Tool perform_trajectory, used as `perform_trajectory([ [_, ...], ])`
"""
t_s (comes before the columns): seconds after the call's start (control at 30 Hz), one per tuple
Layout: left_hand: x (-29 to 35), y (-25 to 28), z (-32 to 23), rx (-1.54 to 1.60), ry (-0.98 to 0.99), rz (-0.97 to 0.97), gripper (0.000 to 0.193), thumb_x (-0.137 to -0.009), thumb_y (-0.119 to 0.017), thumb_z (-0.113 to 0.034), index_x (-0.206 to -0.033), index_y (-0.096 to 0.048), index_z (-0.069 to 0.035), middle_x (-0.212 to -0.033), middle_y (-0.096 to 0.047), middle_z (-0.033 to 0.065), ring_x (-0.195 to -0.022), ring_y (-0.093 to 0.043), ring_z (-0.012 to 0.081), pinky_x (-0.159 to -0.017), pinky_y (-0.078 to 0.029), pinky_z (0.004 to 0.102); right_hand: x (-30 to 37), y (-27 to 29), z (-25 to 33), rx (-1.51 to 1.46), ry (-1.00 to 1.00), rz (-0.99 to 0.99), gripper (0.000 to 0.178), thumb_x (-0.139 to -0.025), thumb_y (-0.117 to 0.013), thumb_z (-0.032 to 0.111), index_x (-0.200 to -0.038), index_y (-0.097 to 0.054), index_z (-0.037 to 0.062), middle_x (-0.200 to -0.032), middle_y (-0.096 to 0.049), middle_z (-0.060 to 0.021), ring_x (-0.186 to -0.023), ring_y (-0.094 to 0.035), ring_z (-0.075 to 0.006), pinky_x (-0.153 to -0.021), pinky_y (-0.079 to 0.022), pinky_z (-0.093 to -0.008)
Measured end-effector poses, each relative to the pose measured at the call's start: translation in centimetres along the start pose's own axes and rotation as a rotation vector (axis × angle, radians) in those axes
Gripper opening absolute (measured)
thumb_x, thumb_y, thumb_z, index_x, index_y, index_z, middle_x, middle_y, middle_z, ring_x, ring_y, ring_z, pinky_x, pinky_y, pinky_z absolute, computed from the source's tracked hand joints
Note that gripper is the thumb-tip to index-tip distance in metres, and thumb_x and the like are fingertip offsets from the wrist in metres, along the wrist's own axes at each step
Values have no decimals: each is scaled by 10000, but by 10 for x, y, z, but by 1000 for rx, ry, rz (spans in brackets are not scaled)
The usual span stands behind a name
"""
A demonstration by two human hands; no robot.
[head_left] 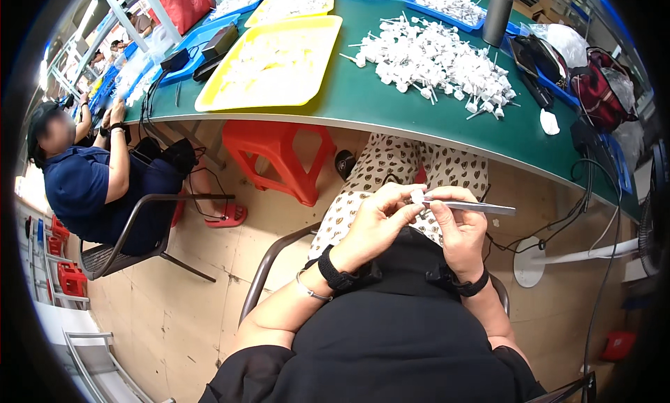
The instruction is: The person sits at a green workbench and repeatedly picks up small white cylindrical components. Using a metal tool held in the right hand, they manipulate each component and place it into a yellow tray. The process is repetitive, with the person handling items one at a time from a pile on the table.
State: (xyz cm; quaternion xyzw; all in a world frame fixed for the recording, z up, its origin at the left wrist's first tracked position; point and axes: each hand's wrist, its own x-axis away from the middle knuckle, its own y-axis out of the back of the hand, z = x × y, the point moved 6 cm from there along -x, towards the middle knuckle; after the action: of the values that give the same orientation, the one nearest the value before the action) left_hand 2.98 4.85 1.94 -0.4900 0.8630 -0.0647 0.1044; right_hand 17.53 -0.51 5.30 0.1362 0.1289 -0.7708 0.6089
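Above my lap, my left hand (377,221) pinches a small white plastic piece (417,195) between thumb and fingertips. My right hand (457,228) is closed round a pair of metal tweezers (485,207). One end of the tweezers reaches the white piece, and the other sticks out to the right. Fingers partly hide the piece, so its exact shape cannot be made out. Beyond my hands, a heap of white parts with thin stems (436,64) lies loose on the green table (349,117).
A yellow tray (326,47) with pale parts sits at the table's near edge. A dark flask (498,16) stands back right, near a maroon bag (604,85). Under the table is a red stool (279,148); cables and a white fan (530,263) are at right. A co-worker (87,176) sits left.
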Motion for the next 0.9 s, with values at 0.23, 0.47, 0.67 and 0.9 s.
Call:
perform_trajectory([
  [0.23, 1, -1, 2, 22, -32, -22, 182, -981, -687, -50, -1160, -700, -22, -949, -702, 24, -807, -655, 76, -718, -538, 227, -1, -4, 3, -28, 25, -25, 86, -981, -680, 13, -1060, -688, -18, -968, -705, -60, -854, -664, -114, -763, -535, -245],
  [0.47, 4, 0, 5, -122, -54, -35, 131, -992, -681, -61, -1106, -701, -1, -979, -732, 50, -806, -680, 94, -720, -565, 227, 0, -2, 1, 52, 69, -16, 70, -977, -684, 14, -1035, -693, -24, -961, -705, -58, -822, -662, -115, -718, -534, -250],
  [0.67, 4, -1, 4, -110, -75, -57, 123, -963, -697, -34, -1078, -726, -3, -919, -689, 54, -743, -675, 105, -661, -556, 241, 0, -2, 3, 142, 111, -15, 62, -974, -686, 17, -1014, -701, -29, -946, -705, -61, -796, -661, -118, -688, -529, -253],
  [0.9, 5, -1, 4, -132, -73, -47, 131, -961, -702, -39, -1085, -721, -4, -941, -682, 58, -750, -682, 111, -668, -561, 244, 0, -2, 1, 154, 90, -31, 66, -974, -693, 34, -1012, -701, -20, -889, -708, -49, -769, -661, -110, -674, -527, -250],
])
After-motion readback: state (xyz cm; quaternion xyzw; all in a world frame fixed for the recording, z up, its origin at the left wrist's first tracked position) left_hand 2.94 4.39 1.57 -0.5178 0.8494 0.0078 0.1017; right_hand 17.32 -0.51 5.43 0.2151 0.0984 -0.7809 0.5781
